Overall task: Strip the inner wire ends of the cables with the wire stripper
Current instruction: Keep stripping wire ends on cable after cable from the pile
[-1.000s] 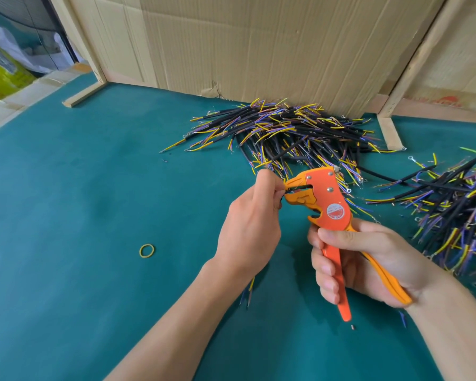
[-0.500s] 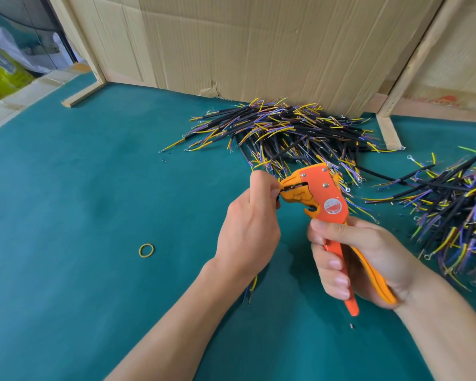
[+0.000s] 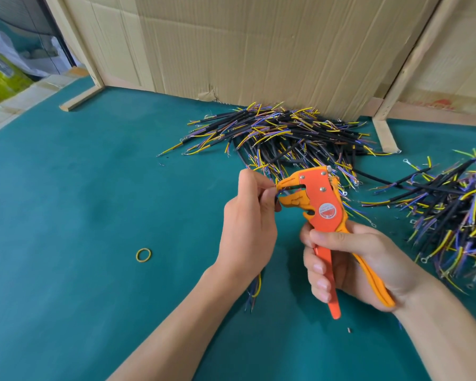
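Cable (image 3: 254, 284) pinched in left hand (image 3: 248, 224), inner wire ends at fingertips fed into mouth of wire stripper (image 3: 322, 207) gripped by right hand (image 3: 346, 262); strip in progress, large piles (image 3: 286, 138) beyond fingers, stripped share indeterminable.

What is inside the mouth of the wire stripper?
Thin wire ends run into the wire stripper, pinched by the left hand. Their tips are hidden inside.

Head-worn view, downward, close over table (image 3: 66, 243)
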